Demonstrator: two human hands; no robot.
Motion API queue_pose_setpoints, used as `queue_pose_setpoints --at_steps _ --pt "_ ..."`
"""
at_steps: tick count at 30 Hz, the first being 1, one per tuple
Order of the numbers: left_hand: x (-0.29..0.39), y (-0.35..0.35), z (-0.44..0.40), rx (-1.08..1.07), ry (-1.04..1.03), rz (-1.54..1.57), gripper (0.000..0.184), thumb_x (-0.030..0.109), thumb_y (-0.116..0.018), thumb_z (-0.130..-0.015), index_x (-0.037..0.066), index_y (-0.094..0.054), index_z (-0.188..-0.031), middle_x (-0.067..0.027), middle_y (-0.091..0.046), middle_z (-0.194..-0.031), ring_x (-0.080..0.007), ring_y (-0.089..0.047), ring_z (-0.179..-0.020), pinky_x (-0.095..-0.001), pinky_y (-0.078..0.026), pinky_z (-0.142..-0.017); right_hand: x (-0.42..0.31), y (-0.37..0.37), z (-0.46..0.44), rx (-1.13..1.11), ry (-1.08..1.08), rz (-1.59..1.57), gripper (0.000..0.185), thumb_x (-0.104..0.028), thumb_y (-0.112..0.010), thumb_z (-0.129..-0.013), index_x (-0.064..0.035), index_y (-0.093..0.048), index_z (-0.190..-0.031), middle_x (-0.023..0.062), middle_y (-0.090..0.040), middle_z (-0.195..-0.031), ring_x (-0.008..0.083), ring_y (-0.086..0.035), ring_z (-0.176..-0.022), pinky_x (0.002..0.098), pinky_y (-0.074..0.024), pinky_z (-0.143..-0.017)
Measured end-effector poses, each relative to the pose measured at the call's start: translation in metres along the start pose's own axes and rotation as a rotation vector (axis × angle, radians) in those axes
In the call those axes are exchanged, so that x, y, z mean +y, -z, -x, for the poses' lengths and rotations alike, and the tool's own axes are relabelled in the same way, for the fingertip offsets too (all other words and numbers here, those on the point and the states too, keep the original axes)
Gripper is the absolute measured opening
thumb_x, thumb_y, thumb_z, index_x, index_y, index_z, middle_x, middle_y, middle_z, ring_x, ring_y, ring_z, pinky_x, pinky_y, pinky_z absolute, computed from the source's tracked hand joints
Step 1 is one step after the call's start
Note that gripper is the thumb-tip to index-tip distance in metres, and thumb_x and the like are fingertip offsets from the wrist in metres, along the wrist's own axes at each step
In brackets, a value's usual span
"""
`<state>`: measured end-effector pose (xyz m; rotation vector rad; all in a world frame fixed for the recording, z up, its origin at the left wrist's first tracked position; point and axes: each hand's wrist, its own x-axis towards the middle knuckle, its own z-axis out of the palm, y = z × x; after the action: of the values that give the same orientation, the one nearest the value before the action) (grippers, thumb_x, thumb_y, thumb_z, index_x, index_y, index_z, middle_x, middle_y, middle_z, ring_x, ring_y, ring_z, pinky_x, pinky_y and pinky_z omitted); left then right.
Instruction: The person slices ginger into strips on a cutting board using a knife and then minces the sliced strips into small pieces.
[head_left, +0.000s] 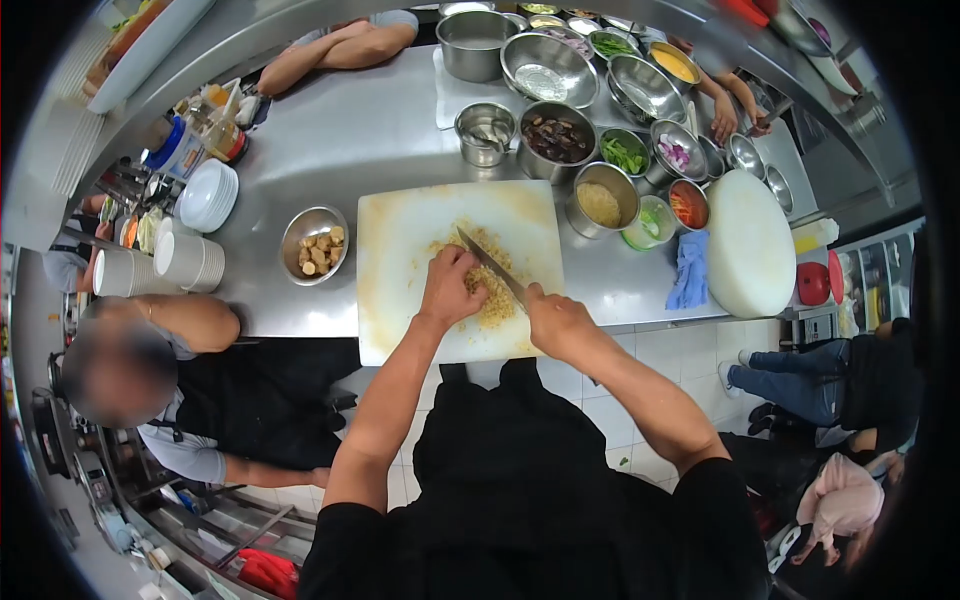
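Observation:
A kitchen knife [493, 267] lies aslant over the white cutting board [390, 230], its tip pointing to the far left. My right hand [558, 322] is wrapped round its handle. Close to the blade, my left hand [452, 290] rests with curled fingers on the chopped pile; what lies under its fingertips is hidden. The finely chopped pale yellow food [495, 312], which looks like ginger, spreads on both sides of the knife. Left of the board stands a steel bowl [290, 250] holding knobbly tan chunks [322, 250].
Several steel bowls stand behind the board, including one with dark pieces [556, 138] and one with minced food [599, 203]. A blue cloth [688, 270] and a round white board [752, 245] are at right. Beside me at left is a person [190, 400]; others stand around the counter.

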<state>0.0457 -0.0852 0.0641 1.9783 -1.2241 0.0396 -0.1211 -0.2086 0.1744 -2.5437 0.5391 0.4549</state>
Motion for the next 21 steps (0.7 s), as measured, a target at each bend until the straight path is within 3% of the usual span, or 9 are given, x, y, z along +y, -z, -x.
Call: queue_pose_setpoints --at_steps 2,6,8,12,16,19,21 --pt "-0.014 -0.009 0.004 -0.125 0.049 0.009 0.03 0.013 -0.067 -0.063 0.005 -0.065 -0.092 -0.0135 -0.058 -0.095 -0.0347 -0.056 -0.093 -0.0435 -0.047 -0.083 0.003 -0.03 -0.015 0.033 0.0 -0.003 0.024 -0.004 -0.046 -0.087 0.0063 -0.052 -0.108 0.0309 -0.068 -0.091 0.044 -0.069 -0.088 0.0513 -0.0541 -0.078" --pt "-0.017 -0.007 0.016 -0.103 0.004 0.068 0.029 0.013 -0.067 -0.064 0.005 -0.065 -0.092 -0.0132 -0.057 -0.094 -0.0348 -0.055 -0.093 -0.0436 -0.046 -0.083 0.005 -0.03 -0.025 0.104 0.012 -0.005 0.023 -0.003 -0.045 -0.087 0.0058 -0.052 -0.106 0.0291 -0.068 -0.089 0.0441 -0.068 -0.087 0.0522 -0.0533 -0.079" --pt "-0.004 0.007 0.005 0.036 -0.049 -0.006 0.027 0.013 -0.066 -0.064 0.006 -0.065 -0.09 -0.0138 -0.056 -0.093 -0.035 -0.055 -0.092 -0.0443 -0.047 -0.082 -0.001 -0.006 -0.013 0.06 0.038 0.02 0.022 -0.004 -0.044 -0.087 0.0057 -0.053 -0.105 0.0284 -0.068 -0.086 0.0445 -0.068 -0.083 0.0529 -0.0534 -0.076" --pt "-0.016 0.002 0.011 -0.117 0.058 0.057 0.026 0.01 -0.065 -0.064 0.005 -0.064 -0.089 -0.0149 -0.057 -0.095 -0.0351 -0.055 -0.093 -0.0435 -0.047 -0.082 -0.001 -0.039 -0.022 0.124 0.083 -0.013 0.023 -0.006 -0.044 -0.088 0.0061 -0.054 -0.105 0.0285 -0.068 -0.084 0.0436 -0.069 -0.081 0.0524 -0.0539 -0.073" --pt "-0.011 0.008 0.012 -0.045 0.036 0.154 0.023 0.009 -0.065 -0.065 0.005 -0.064 -0.088 -0.0145 -0.057 -0.095 -0.035 -0.056 -0.093 -0.0431 -0.048 -0.081 0.004 -0.036 -0.023 0.194 0.05 -0.019 0.021 -0.004 -0.046 -0.086 0.0065 -0.053 -0.103 0.0294 -0.067 -0.083 0.0438 -0.069 -0.08 0.0525 -0.0539 -0.073" --pt "-0.011 0.013 0.018 -0.026 0.047 0.102 0.022 0.007 -0.065 -0.067 0.003 -0.063 -0.088 -0.0165 -0.056 -0.095 -0.0355 -0.056 -0.091 -0.0428 -0.049 -0.08 -0.008 -0.009 -0.004 0.097 0.096 -0.005 0.02 -0.004 -0.048 -0.085 0.0063 -0.052 -0.102 0.0304 -0.067 -0.083 0.0452 -0.068 -0.08 0.0527 -0.0538 -0.072" --pt "-0.019 0.011 0.019 -0.146 0.026 0.081 0.022 0.007 -0.065 -0.067 0.003 -0.063 -0.088 -0.0158 -0.057 -0.095 -0.036 -0.056 -0.092 -0.0431 -0.049 -0.081 -0.006 -0.044 -0.025 0.114 0.086 -0.002 0.02 -0.004 -0.047 -0.086 0.0064 -0.052 -0.102 0.0305 -0.067 -0.083 0.0455 -0.068 -0.081 0.0528 -0.0537 -0.072"
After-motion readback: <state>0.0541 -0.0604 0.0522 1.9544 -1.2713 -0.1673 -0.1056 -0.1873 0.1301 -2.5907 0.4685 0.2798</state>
